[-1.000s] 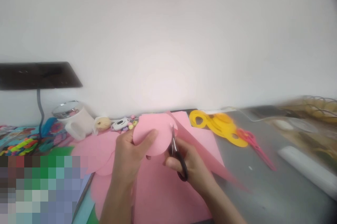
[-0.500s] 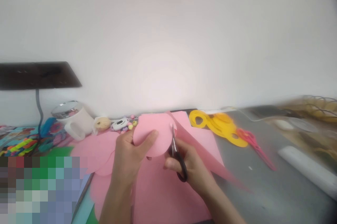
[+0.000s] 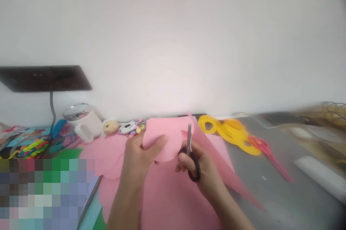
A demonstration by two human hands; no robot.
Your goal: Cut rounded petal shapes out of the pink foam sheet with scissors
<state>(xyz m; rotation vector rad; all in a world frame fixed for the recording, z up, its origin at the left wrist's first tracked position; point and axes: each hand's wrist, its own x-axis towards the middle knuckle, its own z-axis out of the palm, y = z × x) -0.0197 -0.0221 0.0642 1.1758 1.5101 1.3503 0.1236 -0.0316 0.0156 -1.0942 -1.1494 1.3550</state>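
Observation:
My left hand (image 3: 142, 154) pinches a pink sheet with a rounded cut edge (image 3: 169, 150), its thumb lying on top of the paper. Black-handled scissors (image 3: 189, 143) are in my right hand (image 3: 201, 163), fingers through the loops, blades pointing up and nearly closed beside the paper's right edge. A strip of the pink paper (image 3: 213, 154) hangs down to the right, behind my right hand. Below both hands lies more pink paper (image 3: 175, 194).
Pink cut rounds (image 3: 102, 154) lie left of my left hand, near a white mug (image 3: 92, 125) and small toys. To the right are yellow cut shapes (image 3: 232, 131), pink scissors (image 3: 273, 158) and a white roll (image 3: 319, 176).
The scissors have come away from the round paper edge toward the right and turned more upright. The whole view has shifted slightly, with objects appearing farther right.

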